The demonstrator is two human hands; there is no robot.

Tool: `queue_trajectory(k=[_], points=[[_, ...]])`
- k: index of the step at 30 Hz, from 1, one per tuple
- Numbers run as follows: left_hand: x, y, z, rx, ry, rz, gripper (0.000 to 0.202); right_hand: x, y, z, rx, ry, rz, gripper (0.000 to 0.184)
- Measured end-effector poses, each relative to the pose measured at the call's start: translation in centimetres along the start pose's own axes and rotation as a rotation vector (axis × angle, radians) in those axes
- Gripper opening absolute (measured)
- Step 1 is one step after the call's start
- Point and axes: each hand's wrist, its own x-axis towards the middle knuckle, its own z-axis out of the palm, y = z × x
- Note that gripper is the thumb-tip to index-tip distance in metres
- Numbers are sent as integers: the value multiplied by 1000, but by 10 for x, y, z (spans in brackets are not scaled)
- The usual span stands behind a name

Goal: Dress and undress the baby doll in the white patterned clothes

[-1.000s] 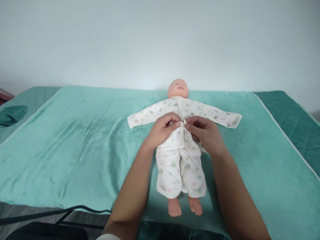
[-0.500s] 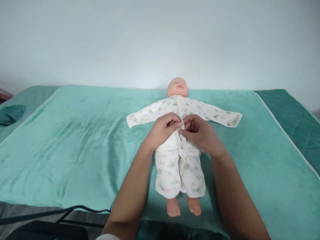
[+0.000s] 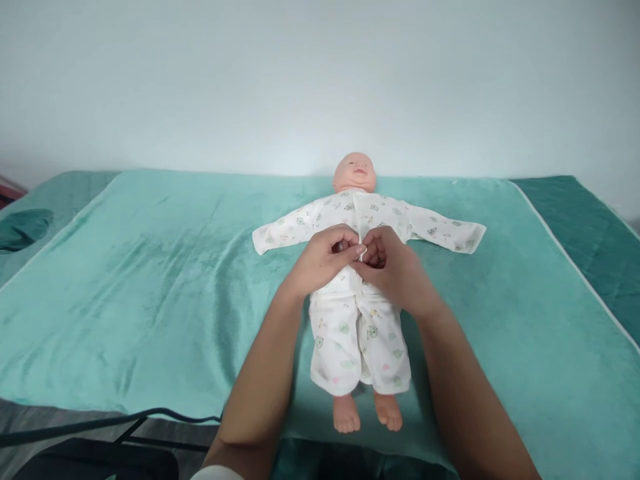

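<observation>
A baby doll [image 3: 354,172] lies on its back with its arms stretched out sideways and its bare feet towards me. It wears a white printed baby shirt [image 3: 440,227] and matching pants [image 3: 336,347]. Over the doll's belly, my left hand [image 3: 327,259] pinches the shirt's front edge between thumb and fingers. My right hand [image 3: 393,267] grips the other side of the same front opening, its fingertips close against the left ones. Whatever fastener may be between the fingertips is hidden.
A light green plush cover [image 3: 150,287] lies under the doll, with darker green fabric [image 3: 575,233] at both ends. A pale wall [image 3: 300,80] rises behind. At the lower left are a black bar [image 3: 100,421] and a dark object [image 3: 95,460].
My right hand has shifted slightly left, closer to my left hand. The shirt's front edges, raised and parted before, now lie flatter and nearer together.
</observation>
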Motion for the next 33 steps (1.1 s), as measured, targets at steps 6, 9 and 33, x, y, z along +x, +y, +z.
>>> queue_trajectory(k=[6, 9, 33], points=[[0, -1, -7, -70, -45, -24, 24, 1, 4, -3, 134, -40, 19, 31], [0, -2, -9, -123, -50, -51, 25, 1, 3, -3, 142, -42, 16, 33], [3, -24, 1, 318, 262, 298, 29, 7, 15, -16, 610, 8, -31, 15]])
